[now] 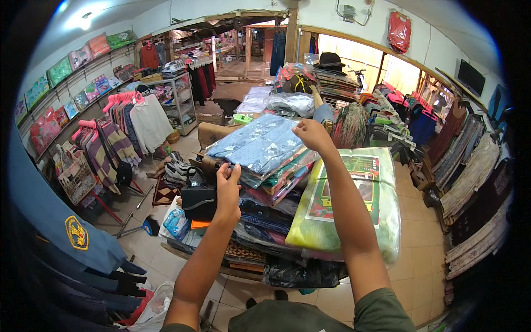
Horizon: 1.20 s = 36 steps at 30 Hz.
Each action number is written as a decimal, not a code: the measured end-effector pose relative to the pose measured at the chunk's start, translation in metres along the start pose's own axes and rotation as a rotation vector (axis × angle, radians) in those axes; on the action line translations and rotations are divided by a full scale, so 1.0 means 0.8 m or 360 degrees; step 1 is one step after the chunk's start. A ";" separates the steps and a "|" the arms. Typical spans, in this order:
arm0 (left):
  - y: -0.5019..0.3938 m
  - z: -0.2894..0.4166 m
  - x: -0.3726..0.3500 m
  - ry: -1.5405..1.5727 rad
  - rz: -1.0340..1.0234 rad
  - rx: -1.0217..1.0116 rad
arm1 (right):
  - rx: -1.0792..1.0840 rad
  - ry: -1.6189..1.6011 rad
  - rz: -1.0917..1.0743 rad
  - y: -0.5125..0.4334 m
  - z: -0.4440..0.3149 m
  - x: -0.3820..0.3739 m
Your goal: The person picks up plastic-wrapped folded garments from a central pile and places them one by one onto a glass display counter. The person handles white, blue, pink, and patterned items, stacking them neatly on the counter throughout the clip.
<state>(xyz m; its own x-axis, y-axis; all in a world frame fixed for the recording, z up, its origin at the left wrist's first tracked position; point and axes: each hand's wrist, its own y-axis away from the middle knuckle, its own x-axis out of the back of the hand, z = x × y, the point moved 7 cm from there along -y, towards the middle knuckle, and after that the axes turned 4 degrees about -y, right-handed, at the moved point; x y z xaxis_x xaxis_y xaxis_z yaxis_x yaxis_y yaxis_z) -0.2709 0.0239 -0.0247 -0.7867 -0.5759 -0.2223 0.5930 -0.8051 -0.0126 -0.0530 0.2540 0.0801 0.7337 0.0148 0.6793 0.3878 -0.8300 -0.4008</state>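
Note:
A folded light-blue patterned cloth in clear plastic lies on top of a stack of packaged folded fabrics. My left hand is at its near left corner, with thumb and fingertips at the packet's edge; whether they pinch it is not plain. At the far right corner, the bent fingers of my right hand pinch the edge of the same packet. A large green-and-yellow bedding pack in clear plastic lies under my right forearm. Beside my left wrist is a black handbag.
Piled garments in plastic fill the table's near side. Clothes racks with pink hangers and a glass display case stand left. Hanging garments line the right wall beside a tiled floor. A broom lies lower left.

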 end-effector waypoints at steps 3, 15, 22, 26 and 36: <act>-0.007 0.009 -0.007 0.0005 0.0039 -0.0049 | -0.0090 0.0442 -0.0260 -0.033 0.058 -0.020; -0.041 -0.011 -0.030 0.0049 0.0274 -0.0174 | -0.0015 0.0591 -0.0502 -0.069 0.138 -0.033; -0.059 -0.016 -0.010 -0.0202 0.0305 -0.0182 | -0.0147 0.0543 -0.0288 -0.057 0.120 -0.031; -0.059 -0.005 -0.009 -0.0188 0.0178 -0.0171 | -0.0097 0.0509 -0.0424 -0.056 0.112 -0.035; -0.105 0.008 0.063 -0.0230 -0.0045 -0.0182 | -0.0114 -0.0336 -0.0725 0.036 0.090 -0.030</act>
<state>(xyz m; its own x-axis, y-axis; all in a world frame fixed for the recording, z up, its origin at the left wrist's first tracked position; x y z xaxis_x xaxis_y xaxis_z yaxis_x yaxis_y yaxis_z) -0.3614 0.0613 -0.0285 -0.8150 -0.5742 -0.0780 0.5793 -0.8047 -0.1297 -0.0191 0.2695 0.0081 0.5986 0.4905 0.6333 0.6608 -0.7493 -0.0443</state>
